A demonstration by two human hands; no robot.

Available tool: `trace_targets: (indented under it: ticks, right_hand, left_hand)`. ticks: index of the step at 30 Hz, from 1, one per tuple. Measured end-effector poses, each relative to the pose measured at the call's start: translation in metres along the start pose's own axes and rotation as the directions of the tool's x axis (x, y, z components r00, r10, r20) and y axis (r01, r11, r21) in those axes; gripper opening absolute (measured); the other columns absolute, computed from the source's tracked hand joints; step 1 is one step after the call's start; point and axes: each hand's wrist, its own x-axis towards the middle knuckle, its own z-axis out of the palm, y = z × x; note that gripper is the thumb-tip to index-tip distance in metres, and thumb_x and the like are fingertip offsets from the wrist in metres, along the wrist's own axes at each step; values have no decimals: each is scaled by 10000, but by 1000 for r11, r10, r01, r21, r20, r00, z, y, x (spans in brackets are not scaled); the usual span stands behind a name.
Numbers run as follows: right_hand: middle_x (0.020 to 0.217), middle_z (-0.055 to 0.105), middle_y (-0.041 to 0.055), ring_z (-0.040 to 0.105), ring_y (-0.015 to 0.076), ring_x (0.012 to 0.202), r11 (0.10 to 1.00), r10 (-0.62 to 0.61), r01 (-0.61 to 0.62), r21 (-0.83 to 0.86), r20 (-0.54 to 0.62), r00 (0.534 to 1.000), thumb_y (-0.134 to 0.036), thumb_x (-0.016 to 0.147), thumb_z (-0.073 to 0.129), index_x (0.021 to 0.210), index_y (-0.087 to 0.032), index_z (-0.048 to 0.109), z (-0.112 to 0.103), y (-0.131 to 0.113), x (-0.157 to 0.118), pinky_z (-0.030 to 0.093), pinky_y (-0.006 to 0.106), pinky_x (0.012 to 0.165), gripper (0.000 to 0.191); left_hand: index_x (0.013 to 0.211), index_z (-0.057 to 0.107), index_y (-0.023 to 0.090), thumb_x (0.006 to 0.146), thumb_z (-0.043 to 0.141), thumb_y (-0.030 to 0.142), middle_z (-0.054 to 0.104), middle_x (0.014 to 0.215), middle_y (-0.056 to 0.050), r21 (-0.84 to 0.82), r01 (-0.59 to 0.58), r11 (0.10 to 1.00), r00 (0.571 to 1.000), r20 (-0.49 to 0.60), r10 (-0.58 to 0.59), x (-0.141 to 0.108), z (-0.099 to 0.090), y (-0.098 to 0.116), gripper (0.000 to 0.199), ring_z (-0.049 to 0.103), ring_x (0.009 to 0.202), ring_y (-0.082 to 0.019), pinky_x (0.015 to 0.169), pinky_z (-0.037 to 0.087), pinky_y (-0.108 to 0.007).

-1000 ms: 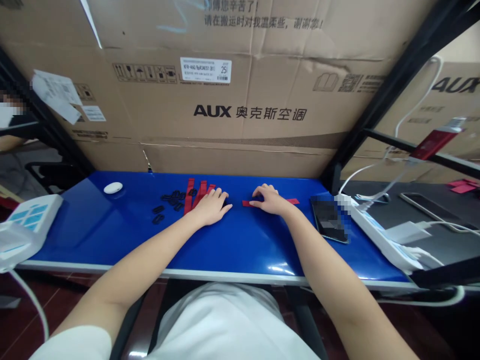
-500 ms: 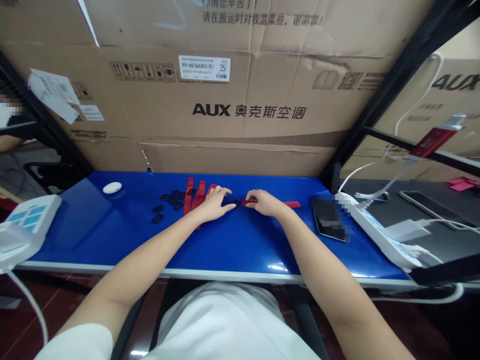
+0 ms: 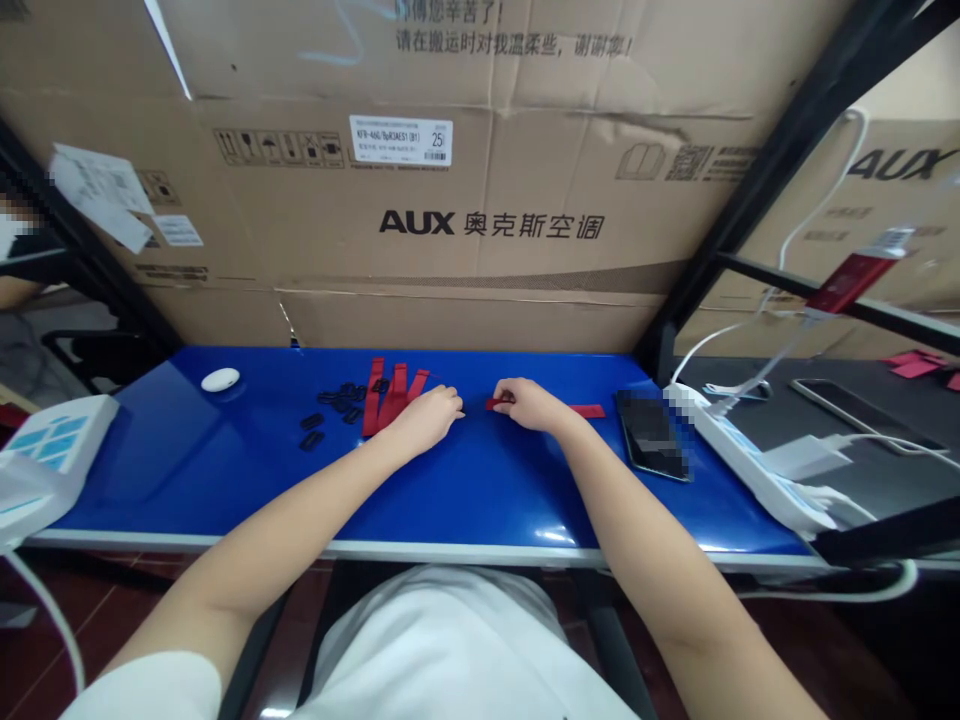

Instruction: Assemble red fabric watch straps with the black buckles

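Observation:
On the blue tabletop, my left hand (image 3: 435,418) is closed, with a small bit of a black piece showing at its fingertips. My right hand (image 3: 523,403) pinches the left end of a red strap (image 3: 589,411), whose other end comes out to the right beyond the wrist. A narrow gap of blue surface separates the two hands. Several red straps (image 3: 373,398) lie just left of my left hand, partly under it. Beside them is a loose group of black buckles (image 3: 343,398), with a black buckle (image 3: 312,440) nearer the front.
A dark phone (image 3: 651,434) lies right of my right forearm, beside a white power strip (image 3: 750,460). A white oval object (image 3: 220,380) is at the back left, a white device (image 3: 56,460) at the left edge. A large cardboard box (image 3: 480,180) stands behind.
My left hand's fingers have gone from spread to closed at the black piece beside them. My right hand still pinches the red strap. The camera view has shifted slightly.

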Motion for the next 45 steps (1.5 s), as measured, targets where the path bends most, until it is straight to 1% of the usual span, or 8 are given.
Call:
trace_targets:
  ticks: [2,6,11,17,20,30,38,45]
  right_hand:
    - [799,665,41,559,165,704,1000,-7,7,3,1,1000,-151,796,623,762,-194,617,-1,-2,0,398,271,659,55]
    - [803,670,40,564,166,707,999,-40,40,34,0,999,-172,801,631,762,-195,635,-1,-3,0,402,275,675,46]
    - [728,651,13,578,150,637,986,-45,44,161,2,999,-231,846,564,798,-199,618,0,-9,0,419,264,639,79]
    - [663,622,-6,549,127,539,934,-26,10,356,40,999,-293,864,521,817,-194,596,3,-19,0,419,249,572,133]
    - [690,659,18,596,152,654,918,-53,45,393,10,999,-351,837,575,802,-180,632,4,-20,1,439,255,636,184]
    - [644,656,26,599,160,641,911,2,-16,413,33,999,-364,806,610,777,-170,644,3,-24,1,426,263,620,199]
    - [650,666,29,604,155,640,877,-11,-10,481,40,999,-404,777,645,780,-159,664,5,-22,2,429,259,622,246]
    - [640,658,24,596,151,639,874,26,-42,484,40,999,-375,779,646,773,-157,666,1,-28,0,421,257,629,219]
  left_hand:
    - [891,636,155,834,632,177,636,908,-98,-112,90,990,995,-22,-93,-1,-4,-3,61,609,903,-244,842,478,-369]
    - [916,625,180,703,754,240,631,797,-29,-329,293,898,956,105,-273,-3,-12,-14,257,619,742,-190,680,485,-291]
    - [805,682,175,692,748,286,642,701,-16,-455,288,843,953,54,-297,-2,-14,-16,172,610,664,-173,649,493,-299]
    - [1003,669,117,675,799,346,721,814,-75,-914,210,348,902,43,-430,2,-10,-5,421,702,743,-205,785,568,-406]
    - [958,617,112,656,826,340,714,780,-79,-952,177,250,898,52,-437,1,-8,-2,432,715,740,-216,760,580,-411]
    - [937,661,143,707,770,297,711,864,-61,-818,182,546,923,-49,-382,-1,-8,0,297,659,795,-177,727,523,-316]
    - [1030,611,113,817,672,328,690,767,-63,-881,150,448,937,-18,-350,1,-6,-1,308,632,609,-133,586,512,-270]
    - [891,663,139,700,786,345,718,811,-65,-866,169,471,909,-48,-414,0,-6,-2,307,672,752,-178,704,529,-307]
